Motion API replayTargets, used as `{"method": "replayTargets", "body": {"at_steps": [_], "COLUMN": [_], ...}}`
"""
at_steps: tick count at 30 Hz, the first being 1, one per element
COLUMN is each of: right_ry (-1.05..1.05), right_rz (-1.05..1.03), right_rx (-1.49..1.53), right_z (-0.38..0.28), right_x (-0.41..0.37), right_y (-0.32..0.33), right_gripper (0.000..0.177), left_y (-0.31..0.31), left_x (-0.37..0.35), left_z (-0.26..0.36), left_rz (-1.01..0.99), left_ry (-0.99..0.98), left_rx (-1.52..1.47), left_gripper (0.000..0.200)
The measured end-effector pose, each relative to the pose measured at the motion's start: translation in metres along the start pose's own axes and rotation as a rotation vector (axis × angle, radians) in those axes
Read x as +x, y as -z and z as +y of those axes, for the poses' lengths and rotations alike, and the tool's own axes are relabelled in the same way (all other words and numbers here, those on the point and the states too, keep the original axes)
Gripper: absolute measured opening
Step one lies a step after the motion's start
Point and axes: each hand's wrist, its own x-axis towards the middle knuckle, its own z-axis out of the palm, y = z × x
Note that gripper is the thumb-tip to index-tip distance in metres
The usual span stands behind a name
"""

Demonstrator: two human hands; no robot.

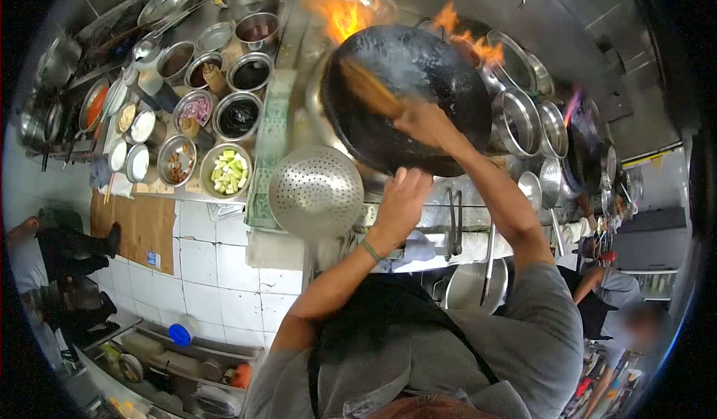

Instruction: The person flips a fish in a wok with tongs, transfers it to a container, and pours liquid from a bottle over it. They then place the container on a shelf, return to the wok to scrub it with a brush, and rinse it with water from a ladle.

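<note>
A large black wok sits tilted over the burner, with flames behind its far rim and whitish haze or wet sheen inside. My left hand is closed at the wok's near rim, gripping it; the exact hold is partly hidden by the fingers. In my right hand is a tan bamboo wok brush, blurred by motion, its head against the wok's inner left side. A perforated metal strainer rests just left of the wok, near my left forearm.
Flames rise behind the wok. At left stand metal bowls with cut green vegetables, sliced onion and dark sauces. Steel pots and ladles line the right. Another person stands at far right; someone's legs show at left.
</note>
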Motion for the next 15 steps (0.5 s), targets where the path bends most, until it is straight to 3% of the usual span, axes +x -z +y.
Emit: {"method": "replayTargets", "body": {"at_steps": [3,7,10,15], "right_ry": [0.181,0.049,-0.142,0.202], "right_rz": [-0.101,-0.279,-0.125,-0.092], "right_rx": [0.044,-0.479,-0.562,-0.233], "right_z": [0.003,0.012,0.011,0.006], "right_x": [-0.067,-0.115,-0.119,-0.100], "right_y": [0.014,0.091,0.106,0.067], "right_gripper": [0.052,0.060,0.063,0.055], "left_y": [0.001,0.010,0.017,0.012], "left_x": [-0.001,-0.002,-0.008,-0.017], "left_z": [0.000,0.008,0.021,0.036], "left_rz": [-0.015,-0.052,-0.046,-0.064], "left_ry": [0.008,0.041,0.051,0.135], "left_rx": [-0.022,-0.029,0.001,0.103], "left_gripper": [0.026,0.037,0.048,0.060]}}
